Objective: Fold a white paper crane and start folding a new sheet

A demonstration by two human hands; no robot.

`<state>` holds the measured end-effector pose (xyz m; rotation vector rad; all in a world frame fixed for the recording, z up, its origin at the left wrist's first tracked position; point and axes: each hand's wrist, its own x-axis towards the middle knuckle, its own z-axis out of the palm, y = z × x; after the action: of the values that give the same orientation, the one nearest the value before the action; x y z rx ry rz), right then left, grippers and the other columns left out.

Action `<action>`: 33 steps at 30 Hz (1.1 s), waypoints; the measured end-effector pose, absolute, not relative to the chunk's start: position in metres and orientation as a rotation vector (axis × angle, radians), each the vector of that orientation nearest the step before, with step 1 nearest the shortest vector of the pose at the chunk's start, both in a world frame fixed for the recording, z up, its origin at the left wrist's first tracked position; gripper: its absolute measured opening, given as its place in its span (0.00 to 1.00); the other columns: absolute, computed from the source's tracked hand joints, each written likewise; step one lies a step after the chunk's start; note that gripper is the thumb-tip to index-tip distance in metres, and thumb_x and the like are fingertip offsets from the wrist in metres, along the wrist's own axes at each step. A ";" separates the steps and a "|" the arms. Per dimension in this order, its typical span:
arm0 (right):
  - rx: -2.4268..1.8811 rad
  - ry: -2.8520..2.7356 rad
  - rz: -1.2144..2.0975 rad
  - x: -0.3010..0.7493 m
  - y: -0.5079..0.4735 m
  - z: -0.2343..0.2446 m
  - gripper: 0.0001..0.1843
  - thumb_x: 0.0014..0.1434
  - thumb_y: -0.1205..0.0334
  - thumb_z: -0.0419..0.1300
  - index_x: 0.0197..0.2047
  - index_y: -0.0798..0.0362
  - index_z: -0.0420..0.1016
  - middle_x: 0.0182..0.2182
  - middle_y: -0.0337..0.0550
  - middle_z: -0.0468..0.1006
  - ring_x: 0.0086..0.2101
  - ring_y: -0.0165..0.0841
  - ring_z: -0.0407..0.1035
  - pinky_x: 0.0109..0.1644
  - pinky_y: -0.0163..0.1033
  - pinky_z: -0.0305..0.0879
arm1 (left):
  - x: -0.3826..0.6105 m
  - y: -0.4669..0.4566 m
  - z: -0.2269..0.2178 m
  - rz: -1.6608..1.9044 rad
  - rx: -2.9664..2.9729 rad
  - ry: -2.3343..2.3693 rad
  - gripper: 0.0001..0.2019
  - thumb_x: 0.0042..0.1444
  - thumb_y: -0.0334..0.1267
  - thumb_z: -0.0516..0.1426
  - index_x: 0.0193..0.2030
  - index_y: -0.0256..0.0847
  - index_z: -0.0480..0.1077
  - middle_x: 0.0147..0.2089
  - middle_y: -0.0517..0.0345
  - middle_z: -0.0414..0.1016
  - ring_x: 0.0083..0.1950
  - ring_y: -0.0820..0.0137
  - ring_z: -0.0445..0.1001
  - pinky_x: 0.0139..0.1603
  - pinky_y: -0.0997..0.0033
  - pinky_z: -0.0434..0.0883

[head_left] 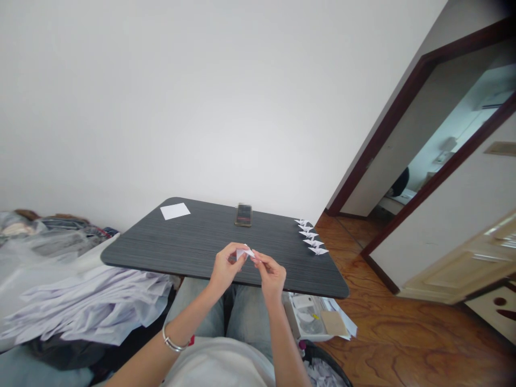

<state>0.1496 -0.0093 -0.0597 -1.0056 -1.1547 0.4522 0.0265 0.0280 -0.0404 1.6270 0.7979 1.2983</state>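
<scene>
My left hand and my right hand meet above the near edge of a dark grey table. Both pinch a small folded piece of white paper between their fingertips. A silver bracelet sits on my left wrist. Several small folded white paper figures stand in a row along the table's right edge.
A phone lies at the table's far middle and a white paper sheet at its far left. Crumpled white cloth piles up at left. A tray of small items sits on the wooden floor at right, by an open doorway.
</scene>
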 end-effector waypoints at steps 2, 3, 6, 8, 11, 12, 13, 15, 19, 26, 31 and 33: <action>-1.012 -1.162 0.423 0.150 -0.008 -0.060 0.06 0.50 0.63 0.60 0.32 0.53 0.78 0.35 0.47 0.79 0.35 0.39 0.74 0.35 0.42 0.72 | 0.027 0.027 -0.038 1.276 1.568 0.802 0.10 0.49 0.37 0.56 0.37 0.37 0.70 0.40 0.52 0.70 0.30 0.73 0.69 0.18 0.80 0.68; -1.009 -1.162 0.407 0.150 -0.008 -0.061 0.06 0.51 0.63 0.60 0.32 0.53 0.78 0.34 0.46 0.80 0.35 0.39 0.74 0.34 0.41 0.72 | 0.027 0.026 -0.037 1.265 1.538 0.808 0.10 0.48 0.37 0.56 0.37 0.36 0.70 0.40 0.52 0.71 0.30 0.73 0.69 0.18 0.79 0.69; -1.004 -1.180 0.386 0.150 -0.007 -0.062 0.08 0.52 0.63 0.58 0.34 0.52 0.78 0.35 0.46 0.79 0.33 0.38 0.74 0.29 0.39 0.71 | 0.028 0.025 -0.033 1.255 1.459 0.830 0.10 0.46 0.37 0.57 0.36 0.36 0.71 0.37 0.53 0.71 0.29 0.73 0.69 0.18 0.79 0.69; -1.008 -1.219 0.386 0.150 -0.009 -0.061 0.10 0.54 0.63 0.55 0.37 0.51 0.78 0.36 0.45 0.79 0.32 0.37 0.74 0.27 0.38 0.71 | 0.028 0.025 -0.032 1.260 1.433 0.830 0.10 0.46 0.37 0.57 0.36 0.35 0.71 0.35 0.53 0.72 0.27 0.73 0.69 0.18 0.79 0.68; -1.012 -1.283 0.397 0.150 -0.013 -0.057 0.13 0.56 0.63 0.52 0.40 0.50 0.76 0.39 0.45 0.78 0.34 0.37 0.74 0.29 0.38 0.70 | 0.028 0.027 -0.034 1.255 1.416 0.824 0.11 0.46 0.37 0.57 0.36 0.35 0.71 0.31 0.55 0.73 0.25 0.74 0.68 0.18 0.78 0.68; -1.010 -1.297 0.410 0.150 -0.014 -0.056 0.13 0.57 0.63 0.52 0.41 0.50 0.76 0.39 0.45 0.78 0.35 0.37 0.73 0.30 0.38 0.70 | 0.028 0.027 -0.035 1.251 1.411 0.822 0.11 0.46 0.37 0.57 0.37 0.35 0.71 0.31 0.55 0.73 0.25 0.74 0.68 0.18 0.78 0.68; -1.006 -1.304 0.428 0.150 -0.015 -0.055 0.13 0.57 0.63 0.51 0.41 0.50 0.75 0.40 0.45 0.77 0.36 0.37 0.73 0.30 0.38 0.70 | 0.028 0.028 -0.036 1.250 1.407 0.818 0.11 0.46 0.37 0.57 0.37 0.35 0.71 0.30 0.56 0.72 0.25 0.74 0.68 0.18 0.77 0.68; -0.985 -1.288 0.467 0.149 -0.015 -0.055 0.13 0.58 0.61 0.51 0.40 0.51 0.76 0.41 0.47 0.77 0.37 0.38 0.72 0.30 0.37 0.70 | 0.027 0.030 -0.039 1.249 1.395 0.802 0.11 0.46 0.37 0.57 0.37 0.35 0.70 0.30 0.56 0.72 0.24 0.74 0.68 0.19 0.77 0.68; -0.968 -1.130 0.615 0.148 -0.007 -0.060 0.18 0.59 0.54 0.48 0.42 0.55 0.73 0.38 0.49 0.76 0.33 0.34 0.72 0.23 0.33 0.68 | 0.026 0.033 -0.042 1.256 1.366 0.765 0.10 0.46 0.37 0.57 0.35 0.35 0.71 0.30 0.57 0.72 0.24 0.75 0.68 0.21 0.76 0.68; -1.044 -1.084 0.934 0.146 -0.002 -0.067 0.20 0.50 0.53 0.58 0.45 0.54 0.68 0.31 0.42 0.74 0.27 0.30 0.70 0.17 0.27 0.64 | 0.030 0.031 -0.044 1.233 1.298 0.750 0.05 0.45 0.34 0.57 0.27 0.35 0.71 0.26 0.58 0.73 0.23 0.74 0.70 0.24 0.76 0.69; -1.060 -1.086 1.020 0.142 -0.003 -0.066 0.15 0.49 0.56 0.59 0.38 0.55 0.71 0.27 0.41 0.75 0.25 0.29 0.69 0.18 0.27 0.64 | 0.031 0.029 -0.044 1.224 1.227 0.748 0.07 0.46 0.36 0.56 0.29 0.35 0.73 0.28 0.57 0.75 0.27 0.72 0.72 0.29 0.71 0.72; -1.079 -1.054 1.010 0.143 -0.002 -0.067 0.14 0.47 0.56 0.60 0.35 0.56 0.72 0.25 0.41 0.75 0.23 0.29 0.69 0.18 0.28 0.63 | 0.031 0.030 -0.045 1.233 1.230 0.740 0.09 0.47 0.38 0.56 0.30 0.34 0.73 0.31 0.54 0.76 0.31 0.69 0.73 0.32 0.70 0.72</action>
<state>0.1426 -0.0016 -0.0669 -1.0793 -1.0541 1.0101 0.0306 0.0297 -0.0446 1.2295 0.7398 1.2329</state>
